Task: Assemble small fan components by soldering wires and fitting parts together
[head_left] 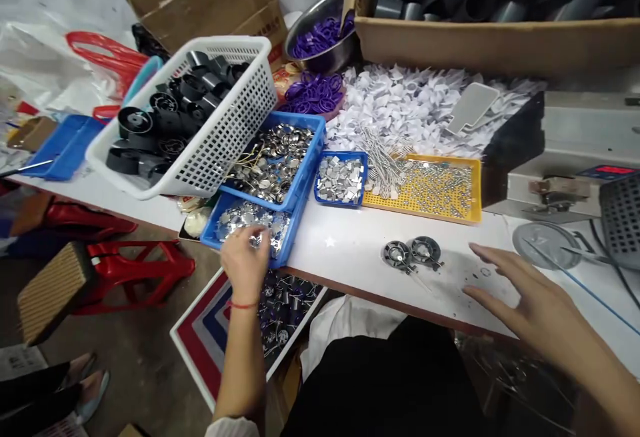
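My left hand (245, 260) is over the front blue tray (209, 232), which holds flat silver metal pieces (277, 224). Its fingers curl down toward the pieces with thumb and forefinger close together; whatever lies between them is too small to make out. My right hand (525, 297) hovers above the right part of the white table, thumb and fingers spread, with nothing in it. Left of that hand, two round dark grey parts with coils inside (397, 254) (425, 250) lie side by side on the table, thin wires by them.
Behind stand a blue tray of round metal parts (320, 132), a small blue tray of silver plates (341, 180) and a yellow tray of screws (477, 190). A white basket (220, 150) holds black housings. At right are a grey machine (575, 130) and a grey round lid (545, 246).
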A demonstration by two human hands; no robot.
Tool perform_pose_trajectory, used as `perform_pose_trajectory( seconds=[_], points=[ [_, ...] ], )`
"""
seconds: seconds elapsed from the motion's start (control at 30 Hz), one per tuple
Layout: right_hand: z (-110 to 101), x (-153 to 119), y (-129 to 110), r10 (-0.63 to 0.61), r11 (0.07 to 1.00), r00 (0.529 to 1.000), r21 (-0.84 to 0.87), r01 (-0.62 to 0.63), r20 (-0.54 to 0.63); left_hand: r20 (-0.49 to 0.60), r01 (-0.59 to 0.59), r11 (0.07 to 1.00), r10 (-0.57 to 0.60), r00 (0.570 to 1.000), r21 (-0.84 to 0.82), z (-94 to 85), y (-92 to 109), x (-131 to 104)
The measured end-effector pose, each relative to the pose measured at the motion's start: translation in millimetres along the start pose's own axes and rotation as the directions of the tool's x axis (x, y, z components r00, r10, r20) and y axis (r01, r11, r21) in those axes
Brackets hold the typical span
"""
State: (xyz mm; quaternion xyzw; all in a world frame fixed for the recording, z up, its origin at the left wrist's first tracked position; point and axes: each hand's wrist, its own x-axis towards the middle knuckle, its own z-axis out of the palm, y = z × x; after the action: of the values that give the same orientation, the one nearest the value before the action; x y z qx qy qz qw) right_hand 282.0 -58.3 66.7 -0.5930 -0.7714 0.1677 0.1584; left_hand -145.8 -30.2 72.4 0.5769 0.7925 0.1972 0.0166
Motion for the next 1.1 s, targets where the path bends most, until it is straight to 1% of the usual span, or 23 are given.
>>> perform_pose_trajectory(
  seconds=[0.03,0.07,0.1,0.13,0.17,0.2,0.3,0.4,0.5,0.63,0.7,0.8,0.9,1.07,1.1],
  points=[
    [-1,-7,2,0.034,0.999,0.999,0.025,-0.033,-0.014,0.021,0.017,0.992,-0.019,1.000,0.126,-3.7,-15,12],
    [0,-11,2,0.053,0.998,0.998,0.042,-0.052,-0.016,0.116,-0.023,0.979,0.000,0.993,0.202,-3.1,-26,23],
    [3,-13,1,0.054,0.997,0.999,0.051,-0.053,-0.010,0.225,-0.085,0.962,0.025,0.974,0.261,0.7,-33,33],
    [6,-14,-1,0.040,0.998,0.999,0.057,-0.040,0.000,0.305,-0.134,0.945,0.039,0.951,0.299,6.5,-35,41],
    [10,-14,-5,0.018,0.998,1.000,0.059,-0.018,0.009,0.364,-0.172,0.932,0.047,0.930,0.320,12.7,-34,47],
    [14,-12,-9,-0.009,0.998,1.000,0.060,0.008,0.014,0.392,-0.192,0.920,0.046,0.919,0.342,18.3,-31,51],
    [20,-8,-21,-0.093,0.994,0.996,0.060,0.092,0.010,0.395,-0.196,0.903,0.031,0.918,0.384,25.2,-18,50],
    [22,-5,-30,-0.172,0.984,0.985,0.041,0.171,0.015,0.377,-0.165,0.890,-0.008,0.926,0.425,21.4,-13,42],
    [24,0,-37,-0.228,0.974,0.973,0.021,0.228,0.034,0.355,-0.134,0.877,-0.044,0.934,0.462,19.2,-13,37],
    [30,8,-50,-0.293,0.956,0.955,0.034,0.291,0.045,0.415,-0.156,0.914,-0.015,0.910,0.374,24.5,-15,42],
    [32,12,-56,-0.315,0.949,0.948,0.042,0.313,0.053,0.438,-0.162,0.921,-0.010,0.899,0.355,27.8,-17,46],
    [35,14,-62,-0.337,0.941,0.940,0.041,0.335,0.051,0.424,-0.144,0.915,-0.032,0.905,0.376,29.9,-20,50],
    [38,13,-62,-0.352,0.936,0.935,0.023,0.351,0.039,0.407,-0.147,0.921,-0.013,0.913,0.361,28.4,-24,52],
    [42,11,-59,-0.354,0.935,0.934,0.038,0.353,0.049,0.407,-0.173,0.968,0.087,0.909,0.181,25.0,-35,42],
    [43,12,-60,-0.359,0.933,0.932,0.048,0.356,0.049,0.373,-0.151,0.980,0.093,0.923,0.129,24.8,-38,40]
  ],
)
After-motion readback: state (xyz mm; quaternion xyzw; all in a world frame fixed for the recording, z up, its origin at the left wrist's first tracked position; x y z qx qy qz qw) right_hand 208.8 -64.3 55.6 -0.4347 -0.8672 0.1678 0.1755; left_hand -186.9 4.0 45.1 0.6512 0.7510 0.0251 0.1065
